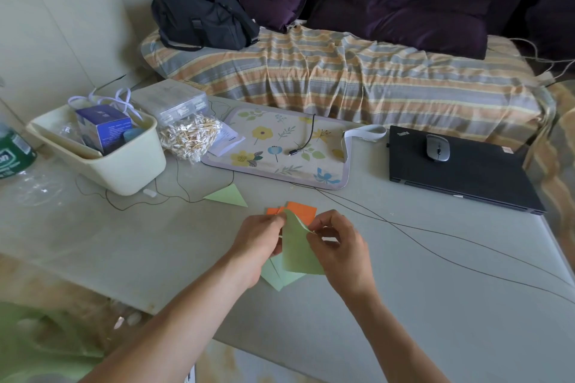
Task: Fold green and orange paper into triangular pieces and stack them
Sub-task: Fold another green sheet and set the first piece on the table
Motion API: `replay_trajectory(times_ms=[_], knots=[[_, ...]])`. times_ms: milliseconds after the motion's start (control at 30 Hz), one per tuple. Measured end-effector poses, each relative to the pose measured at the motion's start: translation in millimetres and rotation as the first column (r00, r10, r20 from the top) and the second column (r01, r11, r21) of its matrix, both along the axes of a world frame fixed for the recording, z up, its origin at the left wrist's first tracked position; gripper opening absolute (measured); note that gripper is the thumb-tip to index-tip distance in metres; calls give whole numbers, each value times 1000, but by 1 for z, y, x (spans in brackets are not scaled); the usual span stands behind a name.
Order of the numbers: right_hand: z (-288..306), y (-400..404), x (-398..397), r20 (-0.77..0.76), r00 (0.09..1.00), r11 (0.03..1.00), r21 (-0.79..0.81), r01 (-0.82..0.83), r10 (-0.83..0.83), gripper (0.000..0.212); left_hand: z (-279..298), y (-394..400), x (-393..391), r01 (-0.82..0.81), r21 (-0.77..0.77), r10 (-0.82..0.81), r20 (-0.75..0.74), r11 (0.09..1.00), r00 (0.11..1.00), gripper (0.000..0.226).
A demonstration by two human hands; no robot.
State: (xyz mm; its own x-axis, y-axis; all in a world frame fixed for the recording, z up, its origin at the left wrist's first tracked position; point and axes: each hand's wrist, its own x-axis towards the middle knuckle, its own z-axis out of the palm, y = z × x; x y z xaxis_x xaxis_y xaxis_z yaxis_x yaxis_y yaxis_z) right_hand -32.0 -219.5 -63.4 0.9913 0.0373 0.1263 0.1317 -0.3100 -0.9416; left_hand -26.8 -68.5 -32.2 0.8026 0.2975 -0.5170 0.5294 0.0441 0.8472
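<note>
A green paper sheet (298,250) is held just above the table near its front middle, its top edge curling over. My left hand (258,242) pinches its upper left corner. My right hand (337,246) pinches its upper right edge. More green sheets (275,278) lie flat under it, partly hidden. Orange sheets (300,211) lie on the table just behind my hands. One folded green triangle (228,195) rests alone on the table, further back and to the left.
A cream bin (124,165) of boxes stands at the left, a bag of cotton swabs (189,137) beside it. A floral mat (280,146) with a cable lies behind. A closed black laptop (460,168) with a mouse (437,148) sits at the right. Thin wires (404,224) cross the table.
</note>
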Motion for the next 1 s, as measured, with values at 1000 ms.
replay_trajectory(times_ms=[1000], knots=[[21, -5, 4, -400, 900, 917, 399, 3, 171, 15, 10, 4, -13, 303, 422, -459, 342, 855, 820, 25]])
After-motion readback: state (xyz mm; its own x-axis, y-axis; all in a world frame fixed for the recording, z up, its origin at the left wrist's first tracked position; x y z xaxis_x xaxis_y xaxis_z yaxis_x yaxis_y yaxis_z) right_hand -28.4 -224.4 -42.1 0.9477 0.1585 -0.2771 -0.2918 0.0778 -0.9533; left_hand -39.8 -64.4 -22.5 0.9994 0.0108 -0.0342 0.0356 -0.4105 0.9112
